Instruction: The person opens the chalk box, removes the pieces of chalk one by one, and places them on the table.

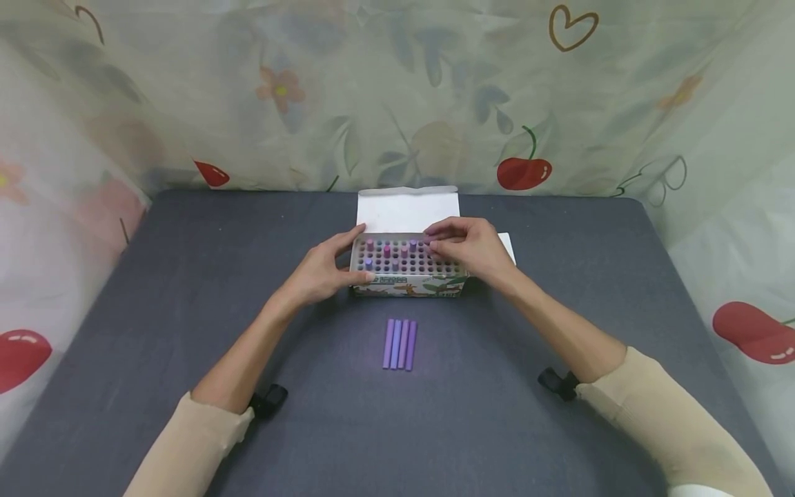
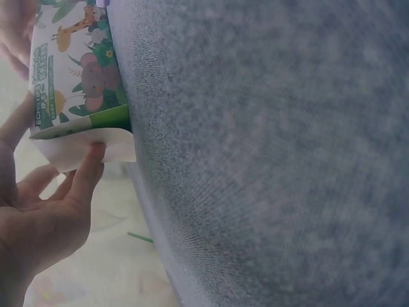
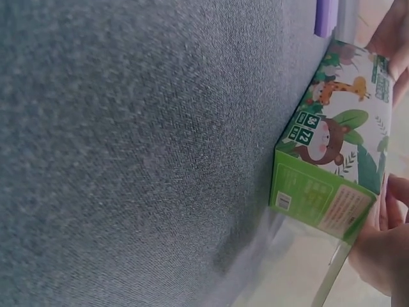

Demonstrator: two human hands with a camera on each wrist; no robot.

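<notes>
So the printed box (image 1: pixel 410 286) sits mid-table with its white lid (image 1: pixel 406 211) flipped back at 12 o'clock, and the left hand (image 1: pixel 324 270) has a grip on its 9 o'clock end, thumb on the front edge. The right hand (image 1: pixel 468 246) leans in from 3 o'clock, fingertips bunched over the holes, though honestly can't tell if they're pinching anything. Four purple-ish sticks (image 1: pixel 400 344) lie side by side at 6 o'clock, just off the box.

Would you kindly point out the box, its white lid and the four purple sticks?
Box (image 1: pixel 410 286), head view: printed front.
White lid (image 1: pixel 408 210), head view: inner face.
Four purple sticks (image 1: pixel 396 344), head view: second from left.
</notes>
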